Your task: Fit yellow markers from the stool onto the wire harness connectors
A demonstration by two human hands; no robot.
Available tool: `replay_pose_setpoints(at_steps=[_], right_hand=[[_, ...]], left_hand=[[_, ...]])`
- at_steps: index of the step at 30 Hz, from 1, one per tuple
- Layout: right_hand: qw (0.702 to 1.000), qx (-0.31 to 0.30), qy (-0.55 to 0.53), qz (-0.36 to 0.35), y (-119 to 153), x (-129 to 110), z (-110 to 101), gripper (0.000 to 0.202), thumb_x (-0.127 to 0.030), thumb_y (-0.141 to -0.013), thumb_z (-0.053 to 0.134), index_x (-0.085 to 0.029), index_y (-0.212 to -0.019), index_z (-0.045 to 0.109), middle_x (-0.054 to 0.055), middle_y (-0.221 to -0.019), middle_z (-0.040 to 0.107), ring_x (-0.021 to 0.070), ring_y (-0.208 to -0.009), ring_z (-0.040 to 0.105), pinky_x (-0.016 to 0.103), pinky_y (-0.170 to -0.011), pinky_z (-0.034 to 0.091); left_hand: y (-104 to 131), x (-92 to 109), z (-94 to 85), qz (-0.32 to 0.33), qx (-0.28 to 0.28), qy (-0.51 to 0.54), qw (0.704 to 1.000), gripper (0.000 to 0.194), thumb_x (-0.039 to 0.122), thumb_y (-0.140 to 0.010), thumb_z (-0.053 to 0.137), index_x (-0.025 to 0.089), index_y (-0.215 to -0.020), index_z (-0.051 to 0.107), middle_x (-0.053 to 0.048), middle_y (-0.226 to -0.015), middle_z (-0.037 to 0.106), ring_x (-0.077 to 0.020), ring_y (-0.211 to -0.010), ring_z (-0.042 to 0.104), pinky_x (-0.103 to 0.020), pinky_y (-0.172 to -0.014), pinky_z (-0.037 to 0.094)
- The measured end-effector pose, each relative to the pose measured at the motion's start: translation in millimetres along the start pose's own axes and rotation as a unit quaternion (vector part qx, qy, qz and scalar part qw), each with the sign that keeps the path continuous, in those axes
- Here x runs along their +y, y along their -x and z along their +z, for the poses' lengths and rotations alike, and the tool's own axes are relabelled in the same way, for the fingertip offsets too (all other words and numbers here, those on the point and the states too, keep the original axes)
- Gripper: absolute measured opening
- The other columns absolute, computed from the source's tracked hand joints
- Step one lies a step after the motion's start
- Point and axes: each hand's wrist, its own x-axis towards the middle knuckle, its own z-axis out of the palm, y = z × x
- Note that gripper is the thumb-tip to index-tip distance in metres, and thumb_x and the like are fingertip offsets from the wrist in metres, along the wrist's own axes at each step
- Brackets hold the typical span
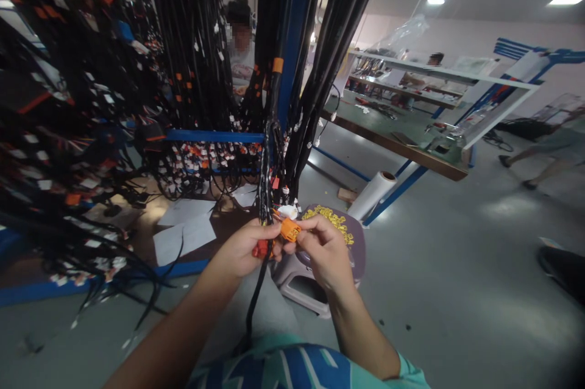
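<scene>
An orange connector housing (290, 230) sits between my two hands, at the end of a black wire harness (266, 185) that hangs from the rack. My left hand (249, 246) is closed around the harness end, its thumb against the connector's left side. A red connector (261, 249) shows under the left fingers. My right hand (322, 249) pinches the connector's right side between thumb and fingertips; whether a small part is also in that pinch is hidden. Just beyond the fingers is a white connector (287, 212). Many small yellow clips (333, 221) lie on a stool behind my right hand.
The purple-grey stool (359, 255) stands close in front. Blue rack posts (292, 41) carry dense hanging harnesses (183, 41) ahead and left. Paper sheets (185, 233) lie on the rack's base. To the right are a workbench (388, 133), a film roll (372, 197) and people.
</scene>
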Motion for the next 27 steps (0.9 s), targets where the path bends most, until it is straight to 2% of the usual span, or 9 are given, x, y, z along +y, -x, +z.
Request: replay_pose_setpoints(at_steps=[11,14,17,20,22,24,27], right_hand=[[1.0,0.006,0.008,-0.013,1.4,-0.1,2.2,0.021,-0.032,-0.066,0.071,-0.017,-0.073,0.058,-0.002,-0.051,0.065,0.0109,-0.044,0.061,0.02,-0.047,0.05],[0.999,-0.001,0.031,-0.011,0.8,1.2,-2.5,0.02,-0.033,-0.068,0.069,-0.018,-0.075,0.059,-0.002,-0.054,0.064,0.01,-0.046,0.06,0.021,-0.049,0.049],[0.993,0.022,0.101,-0.063,0.3,2.4,-9.2,0.016,-0.032,-0.072,0.066,-0.019,-0.081,0.062,-0.002,-0.063,0.061,0.0094,-0.054,0.058,0.022,-0.054,0.049],[0.956,0.025,0.226,-0.183,-0.5,2.1,-14.5,0.026,-0.032,-0.075,0.064,-0.024,-0.099,0.063,0.003,-0.088,0.062,0.015,-0.081,0.06,0.029,-0.071,0.051],[0.917,-0.013,0.311,-0.25,-1.7,1.6,-15.7,0.034,-0.032,-0.075,0.065,-0.027,-0.108,0.062,0.006,-0.104,0.06,0.019,-0.097,0.057,0.035,-0.083,0.048],[0.887,-0.056,0.367,-0.274,-3.0,1.6,-15.2,0.028,-0.029,-0.079,0.061,-0.027,-0.106,0.063,0.006,-0.103,0.061,0.0192,-0.097,0.057,0.036,-0.084,0.047],[0.863,-0.081,0.41,-0.283,-3.5,3.1,-11.9,0.016,-0.027,-0.085,0.054,-0.025,-0.097,0.065,0.006,-0.095,0.064,0.0178,-0.09,0.059,0.035,-0.079,0.046]], left_hand=[[3.1,1.6,8.0,0.012,-0.005,0.009,1.0,0.028,0.021,-0.054,0.079,0.008,-0.074,0.064,-0.004,-0.056,0.063,-0.0109,-0.04,0.053,-0.02,-0.038,0.044],[4.6,2.7,9.8,0.014,-0.001,-0.004,1.0,0.021,0.021,-0.062,0.075,0.008,-0.072,0.064,-0.004,-0.054,0.061,-0.0109,-0.04,0.052,-0.02,-0.04,0.045],[6.4,5.7,11.9,-0.005,0.03,0.001,1.0,0.019,0.025,-0.079,0.06,0.007,-0.074,0.063,-0.004,-0.054,0.06,-0.0103,-0.039,0.051,-0.021,-0.041,0.045],[8.7,10.0,14.7,-0.051,0.046,0.038,0.997,0.034,0.029,-0.092,0.039,0.008,-0.081,0.063,-0.006,-0.061,0.062,-0.0122,-0.044,0.055,-0.025,-0.046,0.049],[10.7,12.2,15.6,-0.067,0.039,0.072,0.994,0.036,0.03,-0.093,0.034,0.009,-0.088,0.062,-0.007,-0.069,0.065,-0.014,-0.054,0.061,-0.027,-0.054,0.052],[12.6,12.7,15.0,-0.072,0.041,0.099,0.992,0.034,0.03,-0.093,0.034,0.01,-0.095,0.061,-0.008,-0.077,0.067,-0.0148,-0.061,0.063,-0.028,-0.06,0.053],[13.6,10.3,11.8,-0.068,0.024,0.103,0.992,0.034,0.034,-0.092,0.038,0.009,-0.1,0.06,-0.01,-0.082,0.067,-0.0172,-0.069,0.064,-0.032,-0.069,0.053]])
